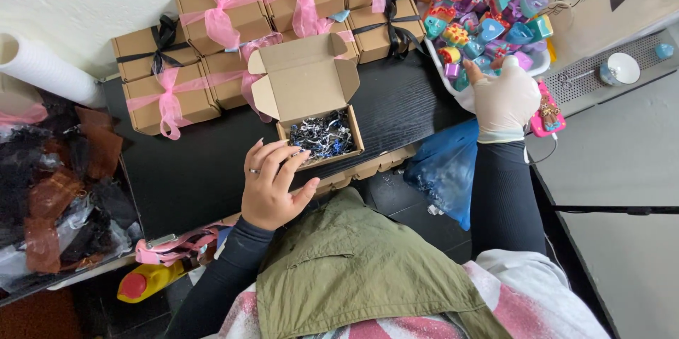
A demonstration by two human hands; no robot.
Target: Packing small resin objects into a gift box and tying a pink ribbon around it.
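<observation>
An open brown cardboard box stands on the black table, its lid up and shredded dark and silver paper filling inside. My bare left hand, with a ring on one finger, rests with fingers spread at the box's near left corner, touching the rim. My right hand wears a white glove and reaches into a white tray heaped with small colourful soaps. Its fingertips are among the pieces; whether it holds one is hidden.
Closed brown boxes tied with pink ribbons and black ribbons line the back of the table. A white paper roll and dark fabric scraps lie left. A blue plastic bag hangs near the front edge.
</observation>
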